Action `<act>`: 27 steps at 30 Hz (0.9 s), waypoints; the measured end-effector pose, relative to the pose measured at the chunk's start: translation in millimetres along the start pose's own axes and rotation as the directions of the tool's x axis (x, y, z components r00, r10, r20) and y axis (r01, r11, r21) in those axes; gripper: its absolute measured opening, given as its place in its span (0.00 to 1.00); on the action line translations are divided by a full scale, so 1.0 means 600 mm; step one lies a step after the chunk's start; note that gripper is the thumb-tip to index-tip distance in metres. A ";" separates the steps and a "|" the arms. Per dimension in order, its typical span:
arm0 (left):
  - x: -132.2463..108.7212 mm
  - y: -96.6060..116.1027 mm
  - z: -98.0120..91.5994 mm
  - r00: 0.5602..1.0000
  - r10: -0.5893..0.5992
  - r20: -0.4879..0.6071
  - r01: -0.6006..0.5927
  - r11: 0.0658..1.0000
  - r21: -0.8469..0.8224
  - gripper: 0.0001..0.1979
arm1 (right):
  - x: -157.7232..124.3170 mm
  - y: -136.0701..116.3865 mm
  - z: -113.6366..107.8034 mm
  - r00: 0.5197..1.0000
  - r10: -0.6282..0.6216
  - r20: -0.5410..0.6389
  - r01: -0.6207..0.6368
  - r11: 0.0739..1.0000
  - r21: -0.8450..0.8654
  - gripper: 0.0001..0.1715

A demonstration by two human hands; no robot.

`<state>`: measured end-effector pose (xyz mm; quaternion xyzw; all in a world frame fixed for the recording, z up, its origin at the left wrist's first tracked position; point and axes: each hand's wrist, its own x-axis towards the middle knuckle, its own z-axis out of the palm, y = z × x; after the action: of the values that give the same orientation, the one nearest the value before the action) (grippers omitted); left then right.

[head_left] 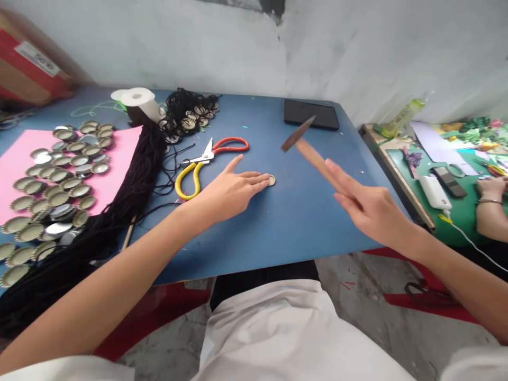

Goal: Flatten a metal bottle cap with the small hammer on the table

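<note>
My right hand [369, 209] is closed around the wooden handle of a hammer [313, 153], whose metal head is raised above the blue table. Below and left of the hammer head, a single bottle cap [272, 180] lies on the tabletop. The fingertips of my left hand [238, 190] touch its left edge; the fingers are stretched out, with the thumb spread away. Beside that hand lie scissors [207, 155] with one red and one yellow handle, blades apart. Many bottle caps [59, 196] are spread over a pink sheet [123, 153] at the left.
A bundle of black cord [135, 180] runs beside the caps. Behind it stand a white spool [138, 100] and a pile of corded caps [190, 114]. A black phone [309, 114] lies at the back. On the right, another person's hand [492, 186] rests at a green table [468, 211].
</note>
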<state>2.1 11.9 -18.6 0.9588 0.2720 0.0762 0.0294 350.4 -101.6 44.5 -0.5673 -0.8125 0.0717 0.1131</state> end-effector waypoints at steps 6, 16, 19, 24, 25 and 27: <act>-0.003 0.000 -0.007 1.000 0.008 0.022 -0.008 1.000 0.012 0.37 | 0.004 -0.002 0.033 0.964 -0.045 0.261 0.049 0.999 -0.008 0.44; 0.012 0.035 -0.003 0.998 -0.014 -0.068 0.027 0.981 0.192 0.31 | -0.011 0.026 0.060 0.980 0.012 0.198 -0.032 0.995 0.099 0.45; 0.017 0.034 -0.009 0.991 -0.042 -0.130 0.064 0.983 0.170 0.30 | -0.011 0.027 0.060 0.978 0.010 0.210 -0.034 0.994 0.107 0.44; 0.007 0.002 -0.009 0.994 -0.002 -0.106 0.007 0.999 0.045 0.34 | -0.012 0.026 0.060 0.978 0.008 0.211 -0.028 0.995 0.092 0.44; 0.005 -0.004 -0.006 0.997 0.016 -0.079 -0.013 0.999 0.036 0.36 | -0.012 0.025 0.060 0.977 0.007 0.211 -0.027 0.996 0.090 0.44; 0.001 -0.010 0.000 0.998 0.032 -0.048 -0.031 0.999 0.029 0.38 | -0.013 0.024 0.059 0.978 0.006 0.210 -0.025 0.996 0.088 0.45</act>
<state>-0.3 17.3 -19.1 0.9612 0.2586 0.0960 0.0081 356.7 -103.2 6.0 -0.5572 -0.8114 0.1686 0.0519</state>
